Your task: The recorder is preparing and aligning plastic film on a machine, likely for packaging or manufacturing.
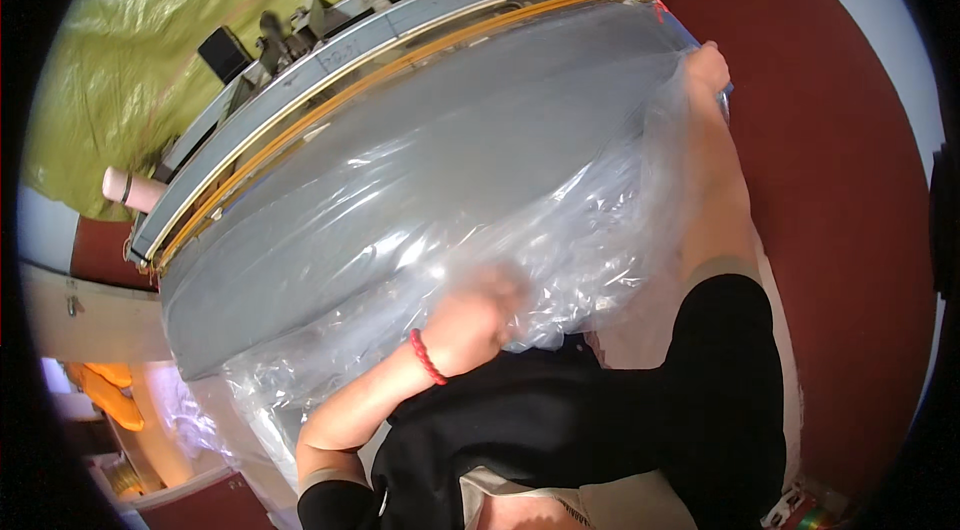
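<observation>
Clamping the grip of our right hand (707,70) on the clear plastic sheet (600,220) spread over the grey worktop (520,100), we seem to keep its right side taut; our left hand (476,318) is at the near folds, its grip too blurred to tell.

L grip (475,318) blurred, just fwd of torso (560,415), its pose unclear; L elbow (328,455) bent, L forearm (372,397) angled up & to the R. R arm (717,190) extended far fwd, nearly straight; R grip (708,70), well apart from L, curled into a fist.
</observation>
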`<state>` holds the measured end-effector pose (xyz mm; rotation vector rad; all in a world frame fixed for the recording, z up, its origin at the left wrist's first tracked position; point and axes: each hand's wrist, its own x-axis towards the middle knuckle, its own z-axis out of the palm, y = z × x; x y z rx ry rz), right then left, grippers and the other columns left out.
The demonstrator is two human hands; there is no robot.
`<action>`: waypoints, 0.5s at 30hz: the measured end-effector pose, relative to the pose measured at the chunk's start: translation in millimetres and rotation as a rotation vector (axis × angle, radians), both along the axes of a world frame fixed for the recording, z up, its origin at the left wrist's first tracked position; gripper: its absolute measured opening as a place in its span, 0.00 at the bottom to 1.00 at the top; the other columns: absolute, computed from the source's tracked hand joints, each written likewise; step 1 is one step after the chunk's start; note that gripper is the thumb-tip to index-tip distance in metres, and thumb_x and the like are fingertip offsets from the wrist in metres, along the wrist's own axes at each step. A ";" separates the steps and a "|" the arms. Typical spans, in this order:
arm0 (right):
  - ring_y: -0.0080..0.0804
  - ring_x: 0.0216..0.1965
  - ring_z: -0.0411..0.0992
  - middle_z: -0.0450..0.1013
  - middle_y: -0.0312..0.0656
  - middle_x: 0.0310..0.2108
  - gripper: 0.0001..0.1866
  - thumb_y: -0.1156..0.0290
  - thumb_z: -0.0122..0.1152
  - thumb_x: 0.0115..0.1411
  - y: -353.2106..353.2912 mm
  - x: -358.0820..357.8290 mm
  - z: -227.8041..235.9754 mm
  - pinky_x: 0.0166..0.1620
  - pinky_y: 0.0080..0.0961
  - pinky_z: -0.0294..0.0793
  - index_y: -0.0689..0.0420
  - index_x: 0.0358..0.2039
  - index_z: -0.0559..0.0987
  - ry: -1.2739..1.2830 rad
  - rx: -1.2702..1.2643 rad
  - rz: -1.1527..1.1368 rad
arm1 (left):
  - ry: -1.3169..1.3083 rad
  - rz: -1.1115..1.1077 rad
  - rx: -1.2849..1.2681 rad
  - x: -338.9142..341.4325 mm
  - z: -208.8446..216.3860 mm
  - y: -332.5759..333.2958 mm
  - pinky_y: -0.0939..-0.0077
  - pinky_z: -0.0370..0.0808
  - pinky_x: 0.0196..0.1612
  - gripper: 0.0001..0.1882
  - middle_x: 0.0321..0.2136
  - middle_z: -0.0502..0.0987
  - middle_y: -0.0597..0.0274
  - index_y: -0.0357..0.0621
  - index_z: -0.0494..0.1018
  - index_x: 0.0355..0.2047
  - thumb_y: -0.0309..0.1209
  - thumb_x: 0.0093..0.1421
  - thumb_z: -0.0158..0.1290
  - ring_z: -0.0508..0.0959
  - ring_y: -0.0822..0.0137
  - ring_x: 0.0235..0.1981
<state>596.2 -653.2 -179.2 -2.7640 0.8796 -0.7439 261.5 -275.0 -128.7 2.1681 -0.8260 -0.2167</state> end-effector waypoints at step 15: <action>0.49 0.39 0.69 0.71 0.48 0.37 0.17 0.58 0.46 0.52 -25.3 1.3 -8.1 0.39 0.42 0.68 0.53 0.38 0.71 0.069 -0.013 0.093 | 0.034 0.375 -0.403 -199.0 -29.9 266.0 0.65 0.68 0.42 0.10 0.36 0.73 0.54 0.37 0.70 0.33 0.28 0.51 0.48 0.71 0.59 0.42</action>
